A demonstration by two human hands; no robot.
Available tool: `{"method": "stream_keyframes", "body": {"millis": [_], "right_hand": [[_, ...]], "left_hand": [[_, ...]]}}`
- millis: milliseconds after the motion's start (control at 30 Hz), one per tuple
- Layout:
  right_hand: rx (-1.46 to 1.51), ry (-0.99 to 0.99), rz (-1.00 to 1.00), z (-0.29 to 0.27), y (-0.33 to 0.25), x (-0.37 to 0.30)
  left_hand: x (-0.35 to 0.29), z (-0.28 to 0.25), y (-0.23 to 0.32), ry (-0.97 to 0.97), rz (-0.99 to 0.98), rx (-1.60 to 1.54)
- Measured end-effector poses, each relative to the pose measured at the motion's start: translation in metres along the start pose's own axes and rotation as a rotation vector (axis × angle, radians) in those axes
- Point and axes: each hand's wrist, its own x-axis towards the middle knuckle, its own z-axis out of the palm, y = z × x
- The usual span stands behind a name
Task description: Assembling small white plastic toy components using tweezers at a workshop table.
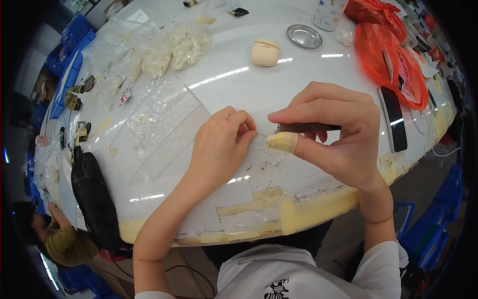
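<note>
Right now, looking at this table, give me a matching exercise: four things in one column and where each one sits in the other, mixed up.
Things:
1. round metal lid
2. phone
3. clear flat bag
4. black bag

Places:
A. just left of the left hand
B. at the table's left edge
C. far side, right of the cream round block
D. right of the right hand

Pairs: 1-C, 2-D, 3-A, 4-B

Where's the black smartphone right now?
In the head view, the black smartphone lies flat on the white table, just right of the right hand, beside the orange plastic bag.
</note>
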Motion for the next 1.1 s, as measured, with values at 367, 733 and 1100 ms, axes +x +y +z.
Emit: {"method": "stream_keyframes", "body": {"millis": [367,733,1100], "right_hand": [[-0.043,-0.034,0.053,0.022,0.006,0.002],[-0.064,-0.101,0.083,0.062,0.004,0.008],[-0.073,-0.159,-0.001,0.078,0.008,0.006]], "left_hand": [[-0.031,-0.015,-0.016,0.076,-0.151,-0.478],[-0.049,-0.053,-0.04,0.002,-0.379,-1.171],[-0.057,-0.065,-0.036,0.037,-0.286,-1.22]]}}
